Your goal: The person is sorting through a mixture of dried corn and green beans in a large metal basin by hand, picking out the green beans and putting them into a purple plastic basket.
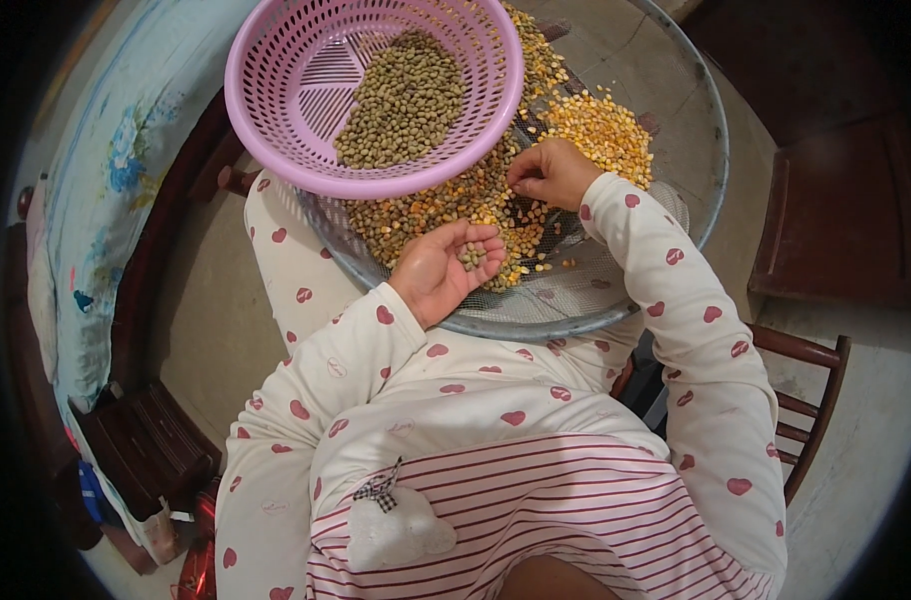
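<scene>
My left hand [428, 272] lies palm up with its fingers curled, cupping a few greenish-brown beans [471, 256]. To its right, my right hand [558, 173] reaches low over a round mesh sieve [720, 130], thumb and fingertips pinched together. Whatever is between those fingertips is too small to make out. Under both hands, a mix of yellow corn kernels and brownish beans [384, 226] is spread on the mesh. A heap of mostly yellow corn kernels [604, 135] sits beyond my right hand. The pink slotted plastic basket [376, 186] at the far left holds a pile of similar beans [406, 100].
The sieve rests at my lap, and the basket overlaps its left side. A bed with a light blue flowered cover [126, 170] runs along the left. On the right are a dark wooden cabinet [836, 215] and a wooden chair [811, 400].
</scene>
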A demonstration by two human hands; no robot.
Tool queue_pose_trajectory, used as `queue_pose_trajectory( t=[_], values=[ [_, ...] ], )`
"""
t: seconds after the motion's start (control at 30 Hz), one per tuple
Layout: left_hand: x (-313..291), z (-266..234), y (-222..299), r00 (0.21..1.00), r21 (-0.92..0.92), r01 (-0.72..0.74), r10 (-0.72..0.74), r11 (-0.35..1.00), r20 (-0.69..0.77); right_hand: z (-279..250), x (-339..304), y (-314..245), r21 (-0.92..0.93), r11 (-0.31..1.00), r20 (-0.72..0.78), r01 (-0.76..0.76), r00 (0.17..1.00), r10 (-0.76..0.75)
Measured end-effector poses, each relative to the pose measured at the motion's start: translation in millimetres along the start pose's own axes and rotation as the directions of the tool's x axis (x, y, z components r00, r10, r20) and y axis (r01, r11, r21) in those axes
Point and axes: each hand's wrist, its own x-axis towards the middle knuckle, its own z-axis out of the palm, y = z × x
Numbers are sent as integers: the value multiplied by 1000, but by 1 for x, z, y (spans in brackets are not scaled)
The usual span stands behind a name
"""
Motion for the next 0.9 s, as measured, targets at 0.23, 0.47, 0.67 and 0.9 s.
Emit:
queue_pose_trajectory(
  t=[0.23,0.47,0.67,0.9],
  values=[
    [2,-2,-1,1000,30,-6,6,1000,7,18,1,10,-599,798,93,61,996,-6],
    [1,-2,-1,1000,-2,-16,16,1000,3,9,-3,-3,-330,943,188,41,982,23],
    [-2,3,0,1000,13,-17,17,1000,-9,4,-2,-4,-154,984,63,90,995,-81],
    [1,-4,0,1000,-3,-4,4,1000,16,25,5,5,-693,719,86,48,996,16]
  ],
)
